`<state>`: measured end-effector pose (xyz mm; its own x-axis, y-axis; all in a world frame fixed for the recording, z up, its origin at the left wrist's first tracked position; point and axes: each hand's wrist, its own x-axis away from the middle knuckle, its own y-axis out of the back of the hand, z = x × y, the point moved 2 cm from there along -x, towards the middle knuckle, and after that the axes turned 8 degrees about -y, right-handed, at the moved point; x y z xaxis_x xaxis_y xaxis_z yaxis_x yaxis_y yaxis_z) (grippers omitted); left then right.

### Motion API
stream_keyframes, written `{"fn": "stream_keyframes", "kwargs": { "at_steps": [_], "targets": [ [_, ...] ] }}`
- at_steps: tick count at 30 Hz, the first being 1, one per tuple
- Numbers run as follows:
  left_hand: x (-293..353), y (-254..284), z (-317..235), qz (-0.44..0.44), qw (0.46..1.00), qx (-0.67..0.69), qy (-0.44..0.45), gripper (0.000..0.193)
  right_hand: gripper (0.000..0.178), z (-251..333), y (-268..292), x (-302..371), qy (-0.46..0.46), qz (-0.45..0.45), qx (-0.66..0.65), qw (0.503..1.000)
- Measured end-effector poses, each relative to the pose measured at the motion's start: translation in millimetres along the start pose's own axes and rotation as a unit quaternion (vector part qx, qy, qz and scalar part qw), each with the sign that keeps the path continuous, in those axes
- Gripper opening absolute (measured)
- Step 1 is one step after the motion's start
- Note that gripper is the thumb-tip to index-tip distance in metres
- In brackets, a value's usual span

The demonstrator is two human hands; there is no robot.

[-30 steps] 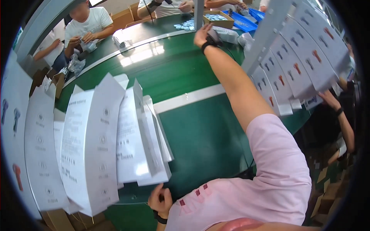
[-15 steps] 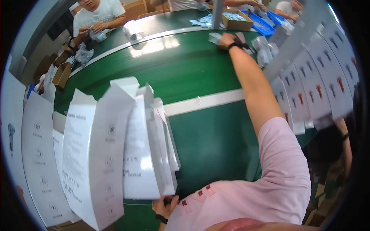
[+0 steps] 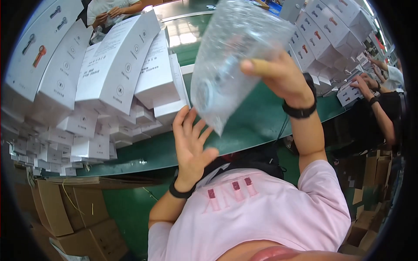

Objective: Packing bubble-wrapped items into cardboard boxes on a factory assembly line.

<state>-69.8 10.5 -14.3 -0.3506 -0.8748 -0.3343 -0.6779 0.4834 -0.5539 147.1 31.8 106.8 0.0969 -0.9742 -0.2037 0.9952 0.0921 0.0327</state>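
A clear bubble-wrap bag (image 3: 217,65) hangs in front of me, with a pale blue, round-ended thing blurred inside it. My right hand (image 3: 281,82) grips its right side, the thumb pressed over the plastic. Just below the bag's lower corner is my left hand (image 3: 191,148), open, palm up and fingers spread. I cannot tell whether its fingertips touch the plastic. White printed cartons (image 3: 117,65) stand and lean in a group to the left of that hand.
Stacked white cartons (image 3: 326,32) rise at the right, where other people's hands (image 3: 363,85) are at a box. Across the green table (image 3: 248,113) another person (image 3: 114,12) handles something. Brown cardboard boxes (image 3: 82,209) sit on the floor at lower left.
My right hand has come back from the far side of the table, bringing the bubble-wrap bag close. My left hand has risen from beside the cartons and spread. The view has tilted down.
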Motion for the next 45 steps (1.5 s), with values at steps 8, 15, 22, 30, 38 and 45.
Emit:
{"fn": "stream_keyframes", "kwargs": {
  "at_steps": [8,15,22,30,38,45],
  "targets": [
    [-2.7,-33.4,17.0,-0.005,0.996,0.076,0.05,0.093,0.079,-12.8,-1.2,62.9,-0.026,-0.043,-0.007,0.999],
    [-9.2,-20.6,12.2,0.004,0.931,-0.283,-0.231,0.083,0.025,27.6,39.1,91.4,0.31,-0.138,0.302,0.891],
    [-1.9,-26.4,27.9,-0.021,0.973,0.154,0.171,0.077,0.039,21.6,10.0,77.6,0.26,-0.154,0.387,0.871],
    [-0.5,-44.2,44.0,-0.012,0.779,0.497,0.383,0.082,0.034,-2.1,-13.3,76.9,0.328,-0.154,0.521,0.773],
    [-1.9,-41.3,43.7,0.034,0.747,0.541,0.385,0.086,0.026,-3.7,-18.8,70.5,0.319,-0.146,0.475,0.807],
    [2.6,-40.5,39.0,0.09,0.786,0.483,0.376,0.083,0.121,-23.3,17.7,39.0,0.243,-0.171,-0.143,0.944]
  ]
}}
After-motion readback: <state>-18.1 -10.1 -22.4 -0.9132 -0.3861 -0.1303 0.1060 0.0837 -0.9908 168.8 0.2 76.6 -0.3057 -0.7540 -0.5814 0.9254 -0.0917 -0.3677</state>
